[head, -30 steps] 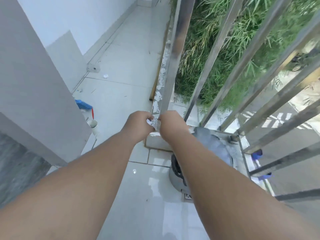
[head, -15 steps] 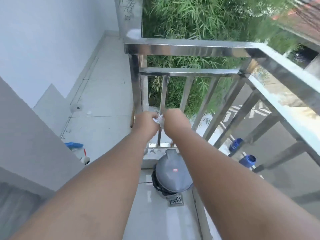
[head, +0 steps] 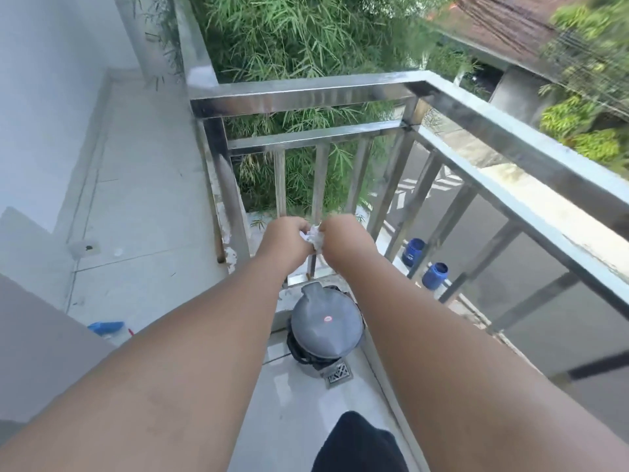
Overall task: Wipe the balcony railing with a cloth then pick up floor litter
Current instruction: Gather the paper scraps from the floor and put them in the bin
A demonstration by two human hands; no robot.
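Balcony railing [head: 306,93] spans twelve o'clock; at centre, left hand [head: 284,240] and right hand [head: 343,238] meet, fingers of both clamped on a crumpled white cloth [head: 315,237].

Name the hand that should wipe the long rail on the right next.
Right, probably. The right hand and left hand both pinch the crumpled white cloth, but the right hand lies nearer the long top rail; the left hand would have to reach across.

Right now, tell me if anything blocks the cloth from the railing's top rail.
Nothing visible does. Left hand and right hand hold the cloth beside a railing bar; the top rail above is unobstructed.
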